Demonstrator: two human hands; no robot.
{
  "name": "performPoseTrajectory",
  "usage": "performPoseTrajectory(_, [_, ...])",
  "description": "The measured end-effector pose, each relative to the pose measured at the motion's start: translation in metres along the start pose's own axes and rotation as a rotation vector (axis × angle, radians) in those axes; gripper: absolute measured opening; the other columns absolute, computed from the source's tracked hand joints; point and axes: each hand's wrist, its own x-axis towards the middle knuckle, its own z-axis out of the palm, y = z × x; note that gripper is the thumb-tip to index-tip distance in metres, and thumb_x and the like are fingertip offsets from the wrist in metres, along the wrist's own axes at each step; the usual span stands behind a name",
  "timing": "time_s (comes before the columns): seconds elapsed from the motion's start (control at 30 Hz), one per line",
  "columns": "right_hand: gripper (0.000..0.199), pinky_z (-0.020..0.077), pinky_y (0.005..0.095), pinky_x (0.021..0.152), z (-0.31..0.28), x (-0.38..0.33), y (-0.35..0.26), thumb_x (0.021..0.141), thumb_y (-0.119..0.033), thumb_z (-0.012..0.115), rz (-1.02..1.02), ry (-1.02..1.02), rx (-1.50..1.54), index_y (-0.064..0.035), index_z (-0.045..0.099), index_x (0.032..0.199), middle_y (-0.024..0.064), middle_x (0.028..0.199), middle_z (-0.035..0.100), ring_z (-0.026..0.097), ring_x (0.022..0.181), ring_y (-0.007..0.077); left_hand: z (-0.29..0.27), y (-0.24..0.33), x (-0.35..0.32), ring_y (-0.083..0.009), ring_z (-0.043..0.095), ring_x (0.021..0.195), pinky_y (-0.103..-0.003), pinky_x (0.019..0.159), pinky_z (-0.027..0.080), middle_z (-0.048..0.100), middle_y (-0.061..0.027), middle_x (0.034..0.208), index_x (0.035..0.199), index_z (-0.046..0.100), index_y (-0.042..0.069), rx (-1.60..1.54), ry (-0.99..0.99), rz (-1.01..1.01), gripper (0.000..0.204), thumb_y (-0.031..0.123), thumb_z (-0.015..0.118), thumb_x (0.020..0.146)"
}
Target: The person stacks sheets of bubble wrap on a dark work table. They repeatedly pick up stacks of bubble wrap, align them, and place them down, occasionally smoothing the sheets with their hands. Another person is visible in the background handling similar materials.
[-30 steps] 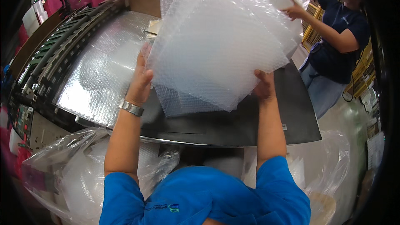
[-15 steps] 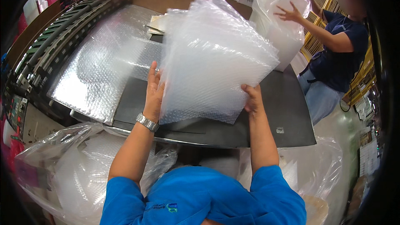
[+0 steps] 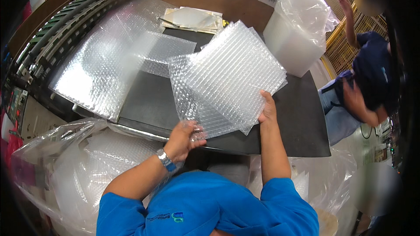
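My right hand (image 3: 267, 108) grips the right edge of several clear bubble-wrap sheets (image 3: 238, 72), thumb on top. They are fanned out above the dark tabletop. A lower bubble-wrap sheet (image 3: 183, 85) sticks out from under them to the left. At its near corner, by the table's front edge, my left hand (image 3: 186, 140) is closed on that sheet, and some of its fingers show through the clear film. A watch sits on my left wrist. Another bubble-wrap piece (image 3: 168, 52) lies flat beyond the fanned sheets.
Large bubble wrap (image 3: 96, 65) covers the table's left side, beside a roller conveyor (image 3: 57, 30). A bagged stack (image 3: 295, 30) stands at the back right, near a co-worker (image 3: 372, 70). Papers (image 3: 192, 19) lie at the back. A plastic bag of sheets (image 3: 83, 170) sits below the table.
The sheets have come down and fanned apart. My left hand has moved from their left side to the near corner. The co-worker's hands have left the bagged stack, and the person has shifted right.
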Motion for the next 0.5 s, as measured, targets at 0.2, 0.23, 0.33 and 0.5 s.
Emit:
performPoseTrajectory(0.2, [0.059,0.0486,0.0466,0.084,-0.006,-0.002,0.005,0.071,-0.013,0.062,0.075,-0.002,0.016,0.0063,0.038,0.121,0.0214,0.110,0.052,0.056,0.097,0.0336,0.022,-0.011,-0.014,-0.0232,0.057,0.091,-0.036,0.069,0.056,0.050,-0.0093,0.102,0.109,0.042,0.005,-0.160,0.033,0.059,0.021,0.019,0.038,0.095])
performPoseTrajectory(0.23, [0.058,0.0488,0.0465,0.083,-0.001,-0.004,0.004,0.071,-0.013,0.061,0.075,-0.020,0.025,0.0064,0.038,0.120,0.0216,0.109,0.052,0.056,0.097,0.0335,0.019,-0.005,-0.012,-0.0219,0.057,0.090,-0.036,0.069,0.056,0.051,-0.0089,0.102,0.109,0.042,0.005,-0.187,0.040,0.125,0.020,0.018,0.039,0.095])
performPoseTrajectory(0.33, [0.055,0.0491,0.0464,0.083,-0.010,-0.010,-0.009,0.073,-0.013,0.059,0.040,-0.015,0.008,0.0068,0.038,0.120,0.0215,0.108,0.053,0.057,0.096,0.0334,0.003,0.018,-0.005,-0.0190,0.056,0.087,-0.035,0.069,0.055,0.051,-0.0079,0.100,0.108,0.043,0.005,-0.240,0.057,0.315,0.019,0.016,0.040,0.094])
performPoseTrajectory(0.5, [0.053,0.0496,0.0456,0.083,-0.022,-0.018,-0.018,0.075,-0.011,0.055,-0.034,0.080,-0.065,0.0052,0.036,0.122,0.0206,0.111,0.050,0.056,0.097,0.0331,-0.050,0.063,-0.013,-0.0218,0.056,0.095,-0.034,0.076,0.054,0.051,-0.0103,0.103,0.119,0.040,0.005,-0.310,0.218,0.686,0.026,0.012,0.041,0.093])
